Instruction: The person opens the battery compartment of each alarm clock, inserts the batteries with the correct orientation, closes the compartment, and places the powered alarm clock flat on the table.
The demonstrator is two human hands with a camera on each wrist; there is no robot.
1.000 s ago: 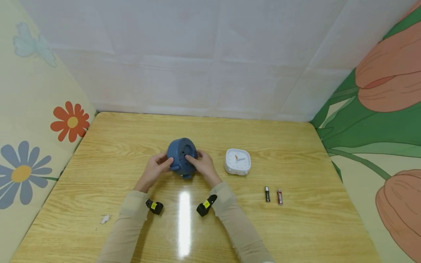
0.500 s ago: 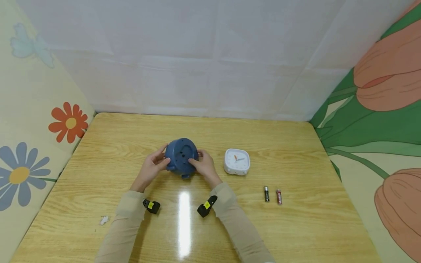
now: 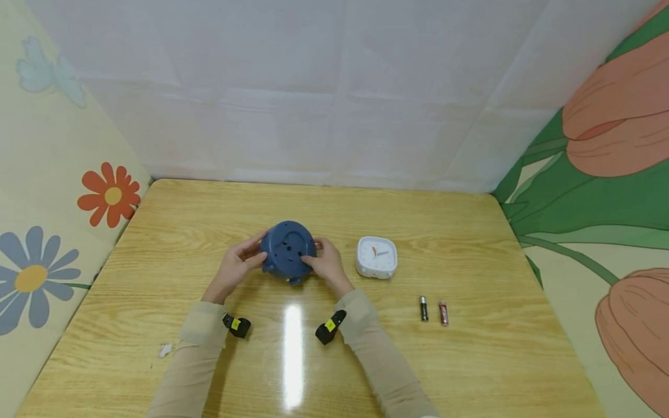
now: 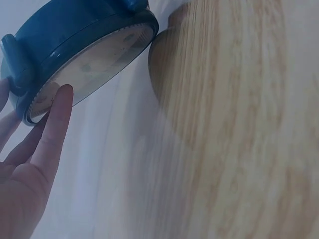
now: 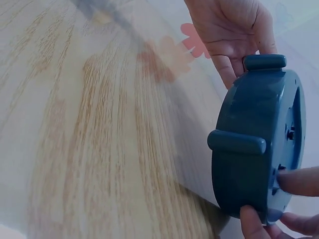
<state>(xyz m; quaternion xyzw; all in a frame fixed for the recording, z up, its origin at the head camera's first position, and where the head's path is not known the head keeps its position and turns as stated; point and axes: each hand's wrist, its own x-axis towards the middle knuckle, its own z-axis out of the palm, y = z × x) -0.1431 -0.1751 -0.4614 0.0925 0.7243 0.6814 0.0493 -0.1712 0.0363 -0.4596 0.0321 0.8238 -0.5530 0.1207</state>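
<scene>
A round blue alarm clock (image 3: 288,247) is held up over the table, its back with dark knobs and holes facing the head camera. My left hand (image 3: 233,270) grips its left rim, thumb at the back edge; in the left wrist view those fingers (image 4: 56,117) reach round to the pale dial (image 4: 94,57). On the other side my right hand (image 3: 326,264) holds the lower right edge. Its thumb (image 5: 301,181) presses beside a small knob on the back in the right wrist view. Two stubby feet (image 5: 237,142) stick out from the casing.
To the right of the hands stands a white square clock (image 3: 377,256) with an orange hand. Further right lie a black battery (image 3: 424,309) and a red battery (image 3: 443,313). A whitish patch (image 3: 165,350) marks the wooden table (image 3: 460,232) at left. A white wall rises behind.
The blue alarm clock has turned so that its back faces the head camera more fully. My left hand has shifted slightly left with it; the right thumb has slid a little lower and to the right.
</scene>
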